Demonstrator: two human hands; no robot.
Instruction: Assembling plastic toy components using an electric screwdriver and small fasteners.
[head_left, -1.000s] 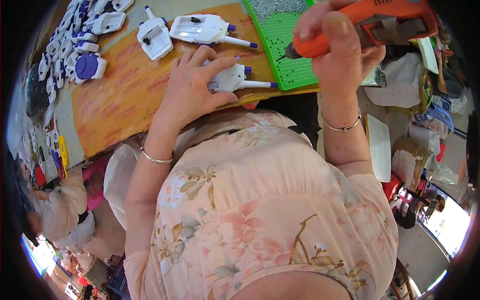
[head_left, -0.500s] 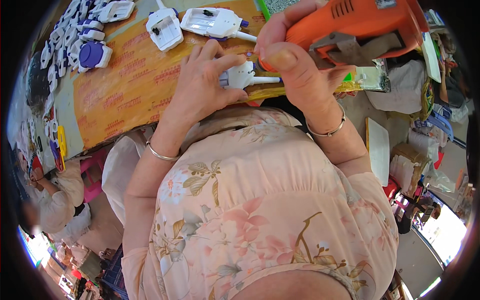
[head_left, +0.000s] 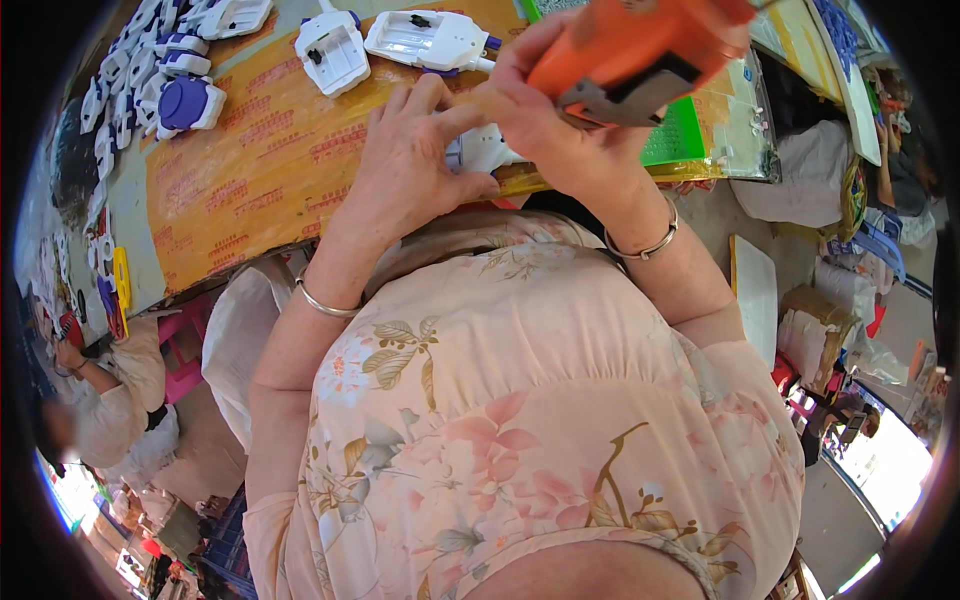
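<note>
My right hand [head_left: 570, 145] is wrapped round an orange electric screwdriver [head_left: 640, 50], its body tilted up to the right. The tool's tip is hidden behind my fingers, over a small white plastic housing [head_left: 487, 150]. Thumb and fingers of my left hand [head_left: 410, 165] grip that housing from its left side against the table, covering part of it. Just beyond lie two more open white housings: one upright [head_left: 333, 55] and one on its side [head_left: 422, 45], each with a small black part inside and purple trim.
White and purple housings [head_left: 122, 80] are heaped at the left, near a round purple cap [head_left: 183, 106]. Brown printed tape [head_left: 240, 190] covers the tabletop [head_left: 125, 215]. A green tray [head_left: 685, 130] stands at the right. A yellow-handled tool [head_left: 122, 285] and another person [head_left: 110, 415] are at far left.
My right hand and the screwdriver have moved left, closer to my left hand and over the housing's narrow end. More of the green tray shows. My left hand has barely shifted.
</note>
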